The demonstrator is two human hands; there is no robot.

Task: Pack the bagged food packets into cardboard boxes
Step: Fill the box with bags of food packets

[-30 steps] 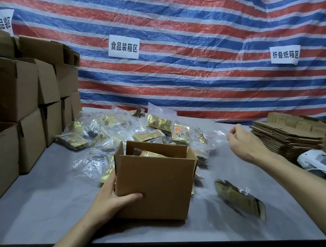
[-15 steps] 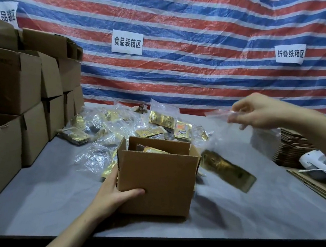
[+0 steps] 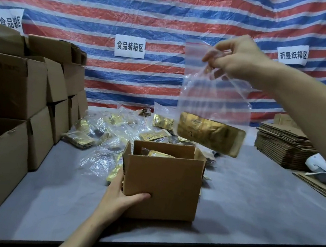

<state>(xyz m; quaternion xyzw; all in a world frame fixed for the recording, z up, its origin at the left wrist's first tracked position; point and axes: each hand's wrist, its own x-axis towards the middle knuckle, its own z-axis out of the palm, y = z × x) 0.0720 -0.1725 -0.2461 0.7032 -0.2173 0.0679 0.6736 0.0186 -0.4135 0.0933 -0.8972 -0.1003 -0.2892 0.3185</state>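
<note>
Head view: the clear plastic bag [image 3: 213, 96] hangs in the air with its zip edge up and its bottom down, above and just right of the open cardboard box [image 3: 162, 183]. A gold food packet [image 3: 210, 135] lies across the bag's bottom, its long axis nearly level and its right end tipped lower. The right hand [image 3: 236, 60] reaches in from the right with the forearm raised, its curled fingers pinching the bag's top edge. The left hand [image 3: 121, 198] grips the box's near left corner, thumb across the front face, the other fingers hidden round the side. The box stands upright on the grey table [image 3: 250, 207] with its flaps up, and a gold packet inside [image 3: 160, 154] shows over the rim. Beyond it, a heap of bagged packets [image 3: 113, 129] spreads over the far part of the table. Stacked cardboard boxes [image 3: 13, 87] fill the left, and flattened cartons [image 3: 283, 147] are piled at the far right.
</note>
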